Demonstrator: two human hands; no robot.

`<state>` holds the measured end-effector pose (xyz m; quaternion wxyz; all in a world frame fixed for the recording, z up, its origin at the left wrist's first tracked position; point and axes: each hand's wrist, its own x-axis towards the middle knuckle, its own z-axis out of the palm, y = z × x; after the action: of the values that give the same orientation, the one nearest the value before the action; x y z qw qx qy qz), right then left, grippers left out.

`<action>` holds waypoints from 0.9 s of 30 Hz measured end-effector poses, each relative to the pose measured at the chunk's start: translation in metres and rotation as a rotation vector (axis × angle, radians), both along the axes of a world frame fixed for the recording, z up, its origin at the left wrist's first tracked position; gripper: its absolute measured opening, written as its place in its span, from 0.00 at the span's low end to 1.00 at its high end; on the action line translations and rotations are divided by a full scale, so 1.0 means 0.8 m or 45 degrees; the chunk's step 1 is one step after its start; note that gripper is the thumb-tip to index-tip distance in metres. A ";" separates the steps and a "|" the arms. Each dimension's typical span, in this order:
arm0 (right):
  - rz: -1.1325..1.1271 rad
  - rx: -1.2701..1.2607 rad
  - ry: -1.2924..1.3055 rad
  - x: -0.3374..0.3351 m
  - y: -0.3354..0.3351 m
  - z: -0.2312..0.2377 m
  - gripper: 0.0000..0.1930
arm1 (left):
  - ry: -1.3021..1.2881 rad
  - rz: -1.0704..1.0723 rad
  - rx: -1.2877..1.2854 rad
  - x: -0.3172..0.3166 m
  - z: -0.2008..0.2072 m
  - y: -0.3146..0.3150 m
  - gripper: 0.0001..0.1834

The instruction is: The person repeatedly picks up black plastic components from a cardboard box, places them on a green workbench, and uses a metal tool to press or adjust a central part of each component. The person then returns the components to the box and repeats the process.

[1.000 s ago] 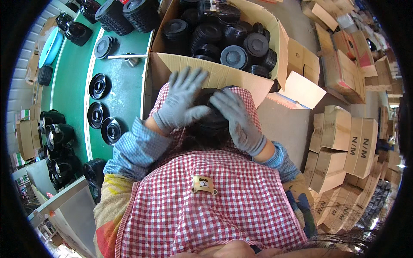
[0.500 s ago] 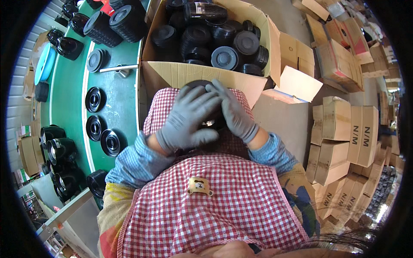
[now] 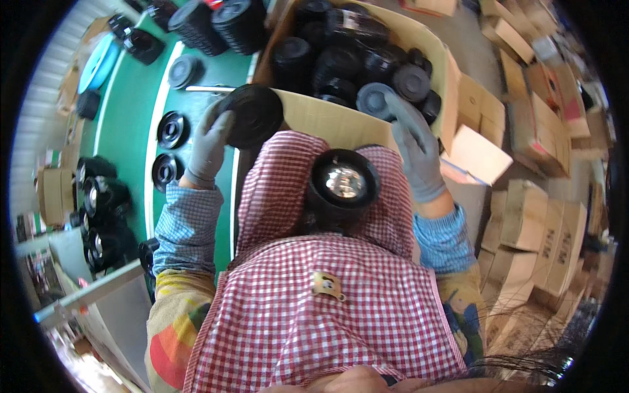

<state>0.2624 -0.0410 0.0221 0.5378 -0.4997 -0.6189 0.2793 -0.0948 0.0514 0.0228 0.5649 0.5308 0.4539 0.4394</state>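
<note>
My left hand (image 3: 208,149), in a grey glove, is raised by the green workbench and grips a black round ribbed disc (image 3: 254,116) at its left edge. My right hand (image 3: 419,149), also gloved, hovers beside the near right of the open cardboard box; its fingers are stretched out with nothing in them. Between my thighs, on the red checked apron (image 3: 288,173), stands a black round vessel (image 3: 333,211) with a wide dark rim. Its inside shows bright and shiny from above. Neither hand touches the vessel.
The open cardboard box (image 3: 327,118) ahead holds many black round parts. The green workbench (image 3: 121,124) on the left carries black rings (image 3: 172,130), stacked discs (image 3: 239,25) and glossy black vessels (image 3: 108,196). Cartons (image 3: 524,216) are piled at the right.
My hands have parted from above the vessel. The left has gone left and now holds a black disc; the right has moved right. The vessel's rim and shiny inside are uncovered. The view has shifted.
</note>
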 end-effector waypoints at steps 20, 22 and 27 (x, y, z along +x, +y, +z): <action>0.380 -0.385 -0.250 -0.033 -0.064 -0.031 0.31 | 1.563 0.392 -0.526 -0.372 -0.026 -0.018 0.19; 0.360 -0.317 -0.271 -0.035 -0.070 -0.037 0.30 | 1.782 0.169 -0.555 -0.372 0.017 -0.050 0.18; 0.345 -0.292 -0.157 -0.034 -0.066 -0.039 0.28 | 1.980 -0.197 -0.219 -0.459 0.013 -0.169 0.19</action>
<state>0.2351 -0.0939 -0.0095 0.3959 -0.4860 -0.6763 0.3869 -0.4618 -0.0837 0.0334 0.1531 0.6706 0.7130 -0.1356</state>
